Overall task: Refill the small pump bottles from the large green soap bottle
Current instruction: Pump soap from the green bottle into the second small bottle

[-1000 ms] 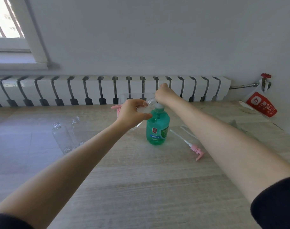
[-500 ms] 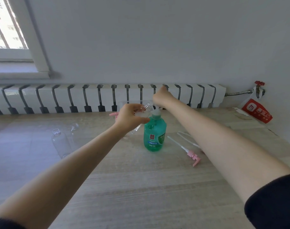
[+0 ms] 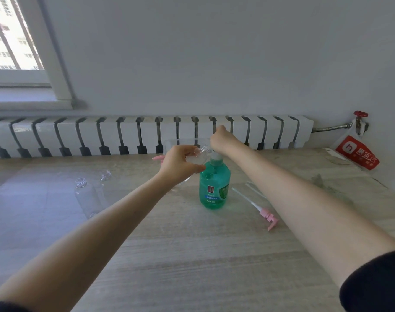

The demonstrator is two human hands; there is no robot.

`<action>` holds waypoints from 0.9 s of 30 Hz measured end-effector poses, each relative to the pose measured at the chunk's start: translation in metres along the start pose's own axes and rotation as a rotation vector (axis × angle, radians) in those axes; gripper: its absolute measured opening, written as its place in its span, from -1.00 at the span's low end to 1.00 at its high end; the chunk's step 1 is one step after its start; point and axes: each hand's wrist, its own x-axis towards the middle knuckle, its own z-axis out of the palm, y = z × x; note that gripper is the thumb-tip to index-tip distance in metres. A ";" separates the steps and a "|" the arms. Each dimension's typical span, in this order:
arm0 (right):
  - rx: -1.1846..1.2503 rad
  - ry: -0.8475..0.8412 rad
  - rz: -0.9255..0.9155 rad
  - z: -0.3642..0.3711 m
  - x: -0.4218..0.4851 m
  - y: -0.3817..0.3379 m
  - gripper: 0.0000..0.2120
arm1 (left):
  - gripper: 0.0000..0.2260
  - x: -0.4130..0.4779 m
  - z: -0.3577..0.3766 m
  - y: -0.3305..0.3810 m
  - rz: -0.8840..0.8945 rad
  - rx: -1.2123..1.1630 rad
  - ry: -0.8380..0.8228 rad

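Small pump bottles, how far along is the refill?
Done: a pink pump lies loose. In hand: the left hand holds a clear bottle tilted at the green soap bottle, right hand on its pump. Left: two uncapped clear bottles look empty.

**Hands meet above the green soap bottle**

The green soap bottle (image 3: 214, 188) stands upright on the wooden table (image 3: 192, 255). The left hand (image 3: 180, 164) grips a small clear bottle (image 3: 197, 157), tilted with its neck toward the pump top. The right hand (image 3: 221, 137) sits over that pump, its fingers hidden. Two uncapped clear bottles (image 3: 87, 197) are at the green bottle's 9 o'clock. A pink pump (image 3: 267, 216) lies at its 4 o'clock.
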 end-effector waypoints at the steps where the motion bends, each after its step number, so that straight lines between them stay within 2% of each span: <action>1: -0.004 0.002 0.000 0.002 0.001 0.001 -0.46 | -0.54 0.000 0.000 -0.001 0.005 0.009 -0.001; 22: 0.002 0.046 0.037 -0.001 -0.008 -0.004 -0.49 | -0.60 -0.001 0.000 0.003 -0.005 -0.017 -0.025; 27: -0.047 0.079 0.010 -0.012 -0.011 -0.009 -0.42 | -0.62 0.000 -0.001 0.008 -0.021 -0.058 -0.027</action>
